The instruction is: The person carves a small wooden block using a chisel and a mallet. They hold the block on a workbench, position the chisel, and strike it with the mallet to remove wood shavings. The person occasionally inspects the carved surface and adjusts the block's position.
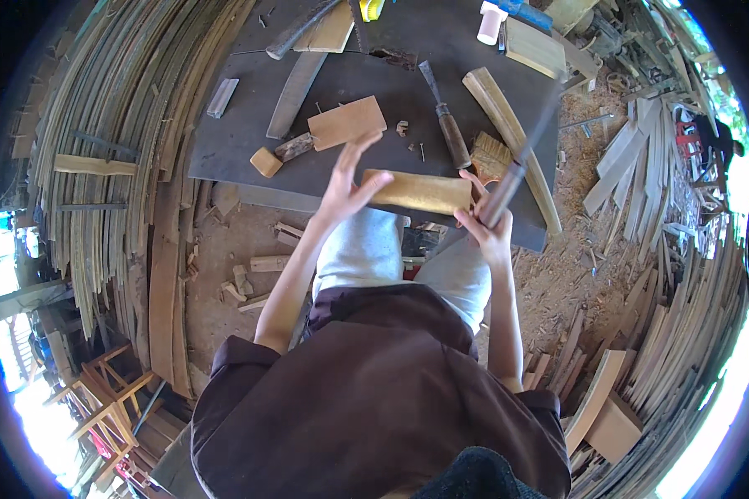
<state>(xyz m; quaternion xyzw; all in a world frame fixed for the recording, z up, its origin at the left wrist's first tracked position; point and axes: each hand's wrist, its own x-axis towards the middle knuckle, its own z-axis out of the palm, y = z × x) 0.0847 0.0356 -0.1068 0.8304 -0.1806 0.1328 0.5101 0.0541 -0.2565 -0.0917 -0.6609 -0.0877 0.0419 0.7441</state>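
A rectangular wooden block (420,192) is held level above the near edge of the dark table. My right hand (489,231) is closed round the handle of a long, thin-bladed tool (505,191), and its fingers also pinch the block's right end. Motion blurs that blade, which points up and away, so its exact kind is unclear. At the block's left end, my left hand (347,190) has its fingers spread, with the thumb at the corner of the wood. Just beyond lies a wooden-handled chisel (451,133). Another flat wood block (347,123) rests beyond my left hand.
The dark table (250,108) carries a long curved wood piece (516,137) at right and a hammer-like tool (301,29) at far left. Stacked planks (133,108) line the left side. Wood shavings (587,179) cover the floor at right.
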